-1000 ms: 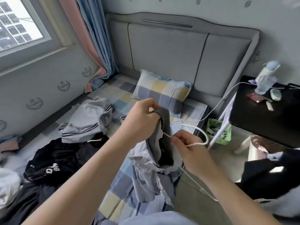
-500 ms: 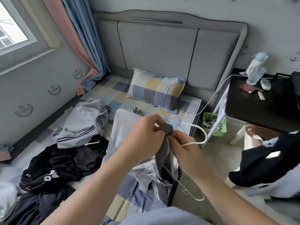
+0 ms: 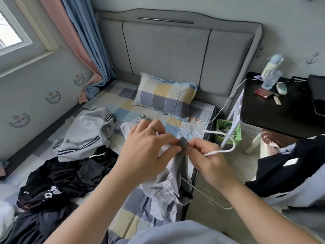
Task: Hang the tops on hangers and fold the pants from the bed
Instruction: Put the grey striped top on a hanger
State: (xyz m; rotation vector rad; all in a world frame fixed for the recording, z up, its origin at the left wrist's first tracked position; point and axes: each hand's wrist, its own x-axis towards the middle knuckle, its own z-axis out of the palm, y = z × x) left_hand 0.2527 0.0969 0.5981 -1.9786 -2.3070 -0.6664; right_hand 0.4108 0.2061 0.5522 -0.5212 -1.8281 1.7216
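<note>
A light grey polo top [image 3: 165, 192] with a dark ribbed collar [image 3: 182, 148] hangs over the bed's right edge. My left hand [image 3: 146, 145] grips the top's fabric just left of the collar. My right hand [image 3: 202, 155] pinches the collar together with a white hanger [image 3: 226, 148]; the hook curves right of my fingers and the hanger's lower bar shows under the top. A grey striped garment [image 3: 84, 134] and black clothes [image 3: 58, 182] lie on the bed to the left.
A checked pillow [image 3: 165, 95] leans by the grey headboard. A black side table [image 3: 281, 111] with a bottle and small items stands at right, a green basket [image 3: 226, 132] beside the bed. Dark clothing [image 3: 288, 166] lies at right. A white cable crosses the mattress.
Both hands dropped lower and came together at the collar. The top now hangs closer to the bed, and the hanger's lower bar has gone further under the fabric.
</note>
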